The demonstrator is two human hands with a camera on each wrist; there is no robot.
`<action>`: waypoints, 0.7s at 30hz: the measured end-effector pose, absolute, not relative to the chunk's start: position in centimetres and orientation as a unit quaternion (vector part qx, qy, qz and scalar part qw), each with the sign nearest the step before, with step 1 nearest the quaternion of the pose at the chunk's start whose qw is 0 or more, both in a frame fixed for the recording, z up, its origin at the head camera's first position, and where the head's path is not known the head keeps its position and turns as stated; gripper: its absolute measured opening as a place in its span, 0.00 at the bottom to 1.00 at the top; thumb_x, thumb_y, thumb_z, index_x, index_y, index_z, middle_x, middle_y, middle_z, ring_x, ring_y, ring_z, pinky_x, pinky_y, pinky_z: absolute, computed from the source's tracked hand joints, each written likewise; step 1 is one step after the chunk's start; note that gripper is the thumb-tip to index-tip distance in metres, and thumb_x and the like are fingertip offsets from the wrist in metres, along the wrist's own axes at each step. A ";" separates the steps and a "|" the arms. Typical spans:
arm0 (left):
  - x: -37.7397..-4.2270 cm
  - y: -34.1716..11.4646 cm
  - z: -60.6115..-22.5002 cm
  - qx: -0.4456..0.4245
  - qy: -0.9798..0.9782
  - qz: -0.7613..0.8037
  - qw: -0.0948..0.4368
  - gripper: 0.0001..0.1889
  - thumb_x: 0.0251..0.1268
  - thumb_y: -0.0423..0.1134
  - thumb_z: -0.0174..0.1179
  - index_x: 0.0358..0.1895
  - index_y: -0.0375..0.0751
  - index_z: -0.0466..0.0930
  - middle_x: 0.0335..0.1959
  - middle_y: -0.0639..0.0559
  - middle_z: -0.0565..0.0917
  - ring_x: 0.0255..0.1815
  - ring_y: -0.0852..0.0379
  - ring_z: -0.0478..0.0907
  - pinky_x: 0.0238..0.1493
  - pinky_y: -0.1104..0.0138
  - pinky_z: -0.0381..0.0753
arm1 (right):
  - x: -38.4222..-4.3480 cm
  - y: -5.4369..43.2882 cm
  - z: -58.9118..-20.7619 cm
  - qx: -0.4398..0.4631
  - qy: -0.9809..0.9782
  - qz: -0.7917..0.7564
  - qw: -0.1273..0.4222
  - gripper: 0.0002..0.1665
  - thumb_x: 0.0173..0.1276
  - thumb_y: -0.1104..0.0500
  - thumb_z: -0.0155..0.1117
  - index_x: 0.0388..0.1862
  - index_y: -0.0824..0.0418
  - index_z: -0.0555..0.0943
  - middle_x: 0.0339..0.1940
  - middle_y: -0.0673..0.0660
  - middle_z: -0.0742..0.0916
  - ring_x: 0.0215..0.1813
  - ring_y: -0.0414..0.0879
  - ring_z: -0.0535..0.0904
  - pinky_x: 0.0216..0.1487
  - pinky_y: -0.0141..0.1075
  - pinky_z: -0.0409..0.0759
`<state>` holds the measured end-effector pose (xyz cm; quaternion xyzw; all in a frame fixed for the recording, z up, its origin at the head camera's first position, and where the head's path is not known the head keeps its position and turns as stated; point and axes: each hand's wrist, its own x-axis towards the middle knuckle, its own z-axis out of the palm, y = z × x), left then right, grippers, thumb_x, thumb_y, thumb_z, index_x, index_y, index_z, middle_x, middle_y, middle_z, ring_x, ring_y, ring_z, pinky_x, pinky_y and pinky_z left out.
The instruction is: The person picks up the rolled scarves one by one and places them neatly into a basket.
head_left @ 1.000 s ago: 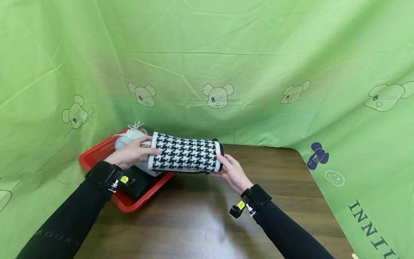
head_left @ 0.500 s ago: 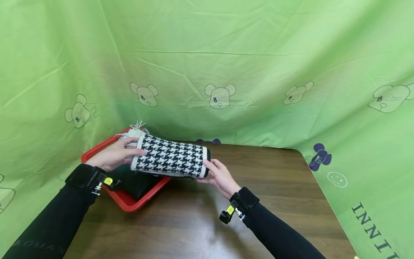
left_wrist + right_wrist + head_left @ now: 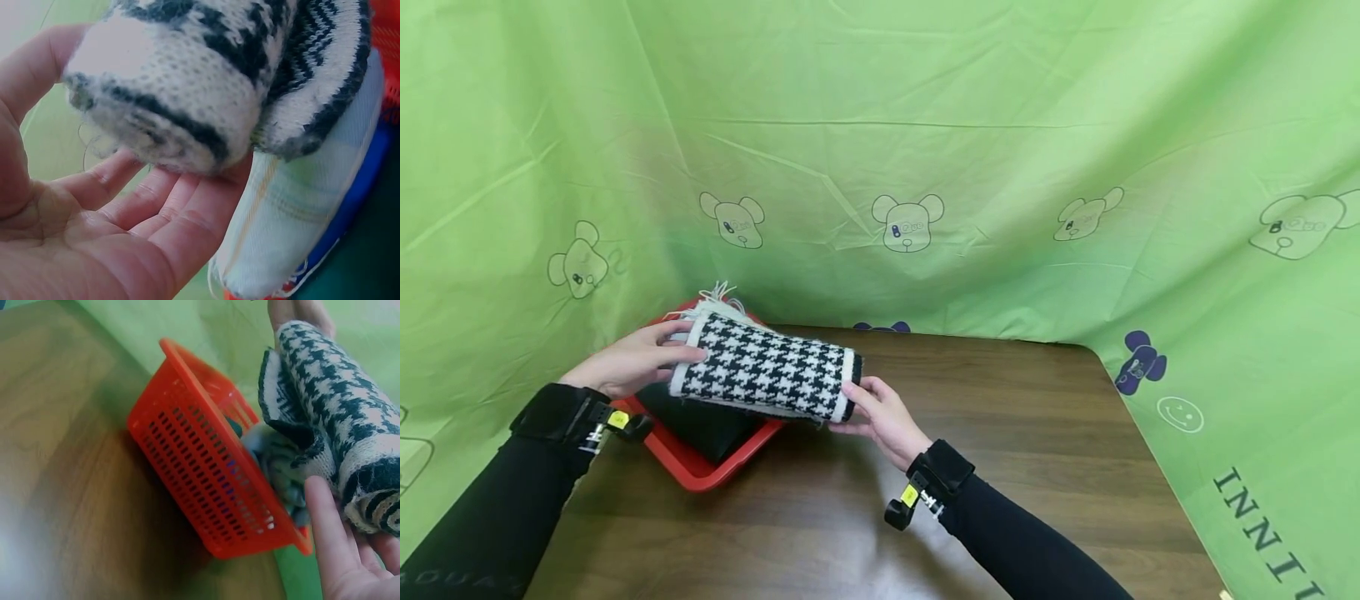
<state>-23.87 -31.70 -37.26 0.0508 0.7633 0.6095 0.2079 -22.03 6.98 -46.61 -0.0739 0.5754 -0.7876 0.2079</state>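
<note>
A knitted black-and-white houndstooth scarf [image 3: 767, 367], rolled up, is held in the air between both hands, above the red basket [image 3: 700, 481]. My left hand [image 3: 628, 360] grips its left end, thumb on top and fingers underneath. At the other end, my right hand [image 3: 882, 423] holds the roll, with its spiral layers showing in the right wrist view. A loose flap [image 3: 281, 397] hangs from the roll on the basket side. Inside the basket lie a pale fringed scarf [image 3: 294, 219], partly hidden, and a dark folded cloth [image 3: 700, 421].
The basket's perforated wall [image 3: 194, 456] stands on the brown wooden table [image 3: 970, 467]. Something blue [image 3: 370, 187] shows beside the pale scarf. A green printed curtain [image 3: 820, 125] hangs behind the table and along its sides.
Both hands have carried the rolled scarf leftward until it hangs over the basket, its right end dipping lower. The grip at both ends has stayed the same.
</note>
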 end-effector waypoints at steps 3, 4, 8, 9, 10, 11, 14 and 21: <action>-23.6 -32.4 -37.3 0.052 0.765 0.609 0.203 0.43 0.80 0.34 0.58 0.85 0.28 0.38 0.59 0.51 0.76 0.53 0.61 0.84 0.56 0.63 0.87 | -21.8 6.4 -46.6 -0.077 0.579 -0.783 0.215 0.28 0.83 0.54 0.61 0.70 0.70 0.68 0.71 0.71 0.75 0.63 0.56 0.83 0.58 0.53 0.88; -23.5 -32.6 -37.3 0.054 0.765 0.610 0.202 0.43 0.80 0.33 0.58 0.84 0.27 0.38 0.59 0.51 0.76 0.53 0.61 0.84 0.56 0.63 0.87 | -21.7 6.2 -46.7 -0.079 0.581 -0.781 0.216 0.28 0.83 0.53 0.61 0.69 0.70 0.68 0.71 0.71 0.75 0.62 0.56 0.84 0.57 0.53 0.88; -23.0 -33.5 -37.5 0.057 0.767 0.606 0.202 0.42 0.80 0.33 0.58 0.84 0.26 0.40 0.60 0.50 0.75 0.54 0.59 0.84 0.56 0.63 0.87 | -21.4 5.5 -47.0 -0.086 0.582 -0.778 0.222 0.27 0.83 0.53 0.62 0.67 0.70 0.69 0.68 0.69 0.77 0.60 0.54 0.85 0.55 0.52 0.90; -22.9 -33.7 -37.5 0.056 0.768 0.605 0.201 0.42 0.81 0.33 0.58 0.84 0.25 0.41 0.59 0.50 0.76 0.54 0.59 0.84 0.56 0.63 0.87 | -21.3 5.3 -47.0 -0.088 0.580 -0.778 0.224 0.26 0.83 0.53 0.62 0.67 0.69 0.69 0.67 0.68 0.77 0.60 0.54 0.85 0.54 0.52 0.90; -22.8 -33.9 -37.5 0.053 0.769 0.605 0.201 0.41 0.81 0.33 0.58 0.84 0.26 0.41 0.59 0.50 0.76 0.53 0.58 0.85 0.56 0.63 0.87 | -21.2 5.1 -47.0 -0.089 0.578 -0.779 0.226 0.26 0.82 0.53 0.63 0.66 0.69 0.69 0.66 0.68 0.78 0.59 0.54 0.85 0.54 0.52 0.90; -22.7 -34.1 -37.4 0.050 0.771 0.603 0.200 0.41 0.81 0.33 0.58 0.83 0.25 0.41 0.58 0.50 0.77 0.53 0.58 0.85 0.55 0.62 0.88 | -21.1 4.9 -47.1 -0.089 0.576 -0.780 0.228 0.26 0.82 0.53 0.63 0.65 0.69 0.69 0.66 0.67 0.78 0.59 0.54 0.85 0.53 0.52 0.90; -22.4 -34.6 -37.4 0.045 0.775 0.598 0.199 0.41 0.82 0.34 0.57 0.84 0.26 0.40 0.58 0.51 0.77 0.52 0.57 0.85 0.55 0.62 0.88 | -20.9 4.3 -47.2 -0.086 0.574 -0.780 0.233 0.25 0.82 0.53 0.64 0.65 0.68 0.70 0.65 0.66 0.78 0.58 0.54 0.85 0.53 0.52 0.90; -22.0 -35.8 -37.2 0.036 0.779 0.593 0.199 0.42 0.83 0.37 0.55 0.84 0.24 0.38 0.55 0.54 0.80 0.51 0.57 0.86 0.53 0.61 0.88 | -20.5 3.0 -47.4 -0.082 0.569 -0.780 0.246 0.28 0.81 0.53 0.65 0.68 0.68 0.70 0.65 0.67 0.79 0.58 0.54 0.85 0.50 0.51 0.91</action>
